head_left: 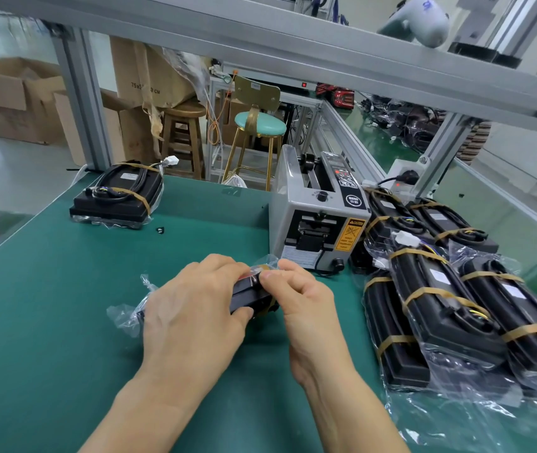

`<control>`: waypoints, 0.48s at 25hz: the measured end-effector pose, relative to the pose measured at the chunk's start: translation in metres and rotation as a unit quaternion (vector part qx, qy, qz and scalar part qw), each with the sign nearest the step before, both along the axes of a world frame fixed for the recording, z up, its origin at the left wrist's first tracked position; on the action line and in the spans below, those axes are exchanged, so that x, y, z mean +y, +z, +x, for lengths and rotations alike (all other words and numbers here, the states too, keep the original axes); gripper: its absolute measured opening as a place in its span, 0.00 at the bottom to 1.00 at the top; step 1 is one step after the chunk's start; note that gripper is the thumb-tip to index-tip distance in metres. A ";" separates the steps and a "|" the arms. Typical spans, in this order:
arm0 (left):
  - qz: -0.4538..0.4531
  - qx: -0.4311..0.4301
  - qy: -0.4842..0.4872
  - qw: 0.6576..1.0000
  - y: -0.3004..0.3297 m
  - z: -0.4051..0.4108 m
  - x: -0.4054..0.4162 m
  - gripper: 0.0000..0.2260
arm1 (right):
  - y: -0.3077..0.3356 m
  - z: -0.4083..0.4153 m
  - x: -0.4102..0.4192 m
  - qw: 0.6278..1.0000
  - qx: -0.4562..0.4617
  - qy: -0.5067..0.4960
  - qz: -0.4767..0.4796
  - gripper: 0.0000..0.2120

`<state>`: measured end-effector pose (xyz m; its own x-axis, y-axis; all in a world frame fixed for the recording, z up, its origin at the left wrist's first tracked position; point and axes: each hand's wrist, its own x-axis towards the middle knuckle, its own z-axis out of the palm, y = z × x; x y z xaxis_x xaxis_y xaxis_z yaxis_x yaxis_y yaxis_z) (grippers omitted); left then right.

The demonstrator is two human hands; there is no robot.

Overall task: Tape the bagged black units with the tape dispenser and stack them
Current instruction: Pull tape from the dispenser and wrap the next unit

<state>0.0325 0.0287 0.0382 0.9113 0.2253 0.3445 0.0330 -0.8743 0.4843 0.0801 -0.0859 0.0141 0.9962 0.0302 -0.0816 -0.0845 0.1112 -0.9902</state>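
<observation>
Black and boxy inside crinkled clear plastic, the bagged unit (249, 295) sits mid-mat in my grip: my left hand (192, 308) clamps its near end, my right hand (296, 292) pinches brown tape against its top edge. Just behind stands the grey tape dispenser (318, 217). Taped units (450, 289) pile up at my right; one more (116, 196) lies far left. Green matting (48, 305) covers the bench, with stools and cardboard boxes beyond.
</observation>
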 end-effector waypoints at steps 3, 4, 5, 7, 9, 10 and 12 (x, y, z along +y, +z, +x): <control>0.001 -0.004 -0.002 1.000 0.000 -0.001 0.000 0.17 | 0.001 0.002 0.000 1.000 -0.007 0.001 -0.019 0.06; 0.002 -0.008 -0.005 1.000 0.000 -0.001 -0.001 0.18 | 0.001 0.002 0.001 1.000 -0.008 0.003 -0.026 0.06; 0.006 -0.014 -0.007 1.000 0.000 -0.001 -0.001 0.19 | 0.001 0.002 0.001 0.999 -0.009 0.003 -0.031 0.06; 0.012 -0.027 -0.010 1.000 0.000 -0.001 0.000 0.20 | 0.001 0.001 0.001 0.999 -0.009 0.004 -0.030 0.06; 0.013 -0.030 -0.006 0.999 0.000 -0.001 0.000 0.20 | 0.001 0.000 -0.001 1.000 -0.001 0.011 -0.011 0.06; 0.013 -0.029 -0.003 0.999 0.000 -0.001 0.000 0.20 | 0.001 0.000 -0.002 1.000 0.004 0.018 0.000 0.06; 0.015 -0.033 0.000 0.999 0.000 0.000 0.000 0.20 | 0.002 0.000 -0.003 1.000 0.006 0.030 0.003 0.07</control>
<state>0.0321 0.0288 0.0384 0.8866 0.2150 0.4096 0.0032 -0.8883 0.4593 0.0804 -0.0888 0.0161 0.9915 0.0912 -0.0933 -0.1033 0.1120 -0.9883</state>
